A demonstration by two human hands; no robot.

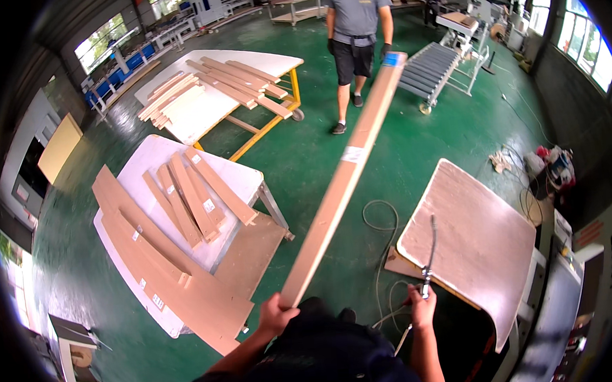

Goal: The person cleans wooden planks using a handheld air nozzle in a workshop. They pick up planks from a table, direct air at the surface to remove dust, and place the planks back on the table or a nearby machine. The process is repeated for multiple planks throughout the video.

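My left hand (278, 315) is closed round the near end of a long, narrow wooden board (334, 196). The board slants up and away to the right, with a white label midway and a blue patch at its far end. In my right hand (421, 305) is an air blow gun (426, 273), its thin nozzle pointing away over a brown-topped table (464, 231) with rounded corners. A thin air hose (380, 284) loops on the floor beside that table.
A white table (138, 162) at left bears several labelled boards (182, 197). Behind it, a yellow-framed table (199, 124) holds more strips (238, 80). A person (359, 36) stands ahead near the board's far end, beside a roller conveyor (431, 67). A machine (562, 316) is at right.
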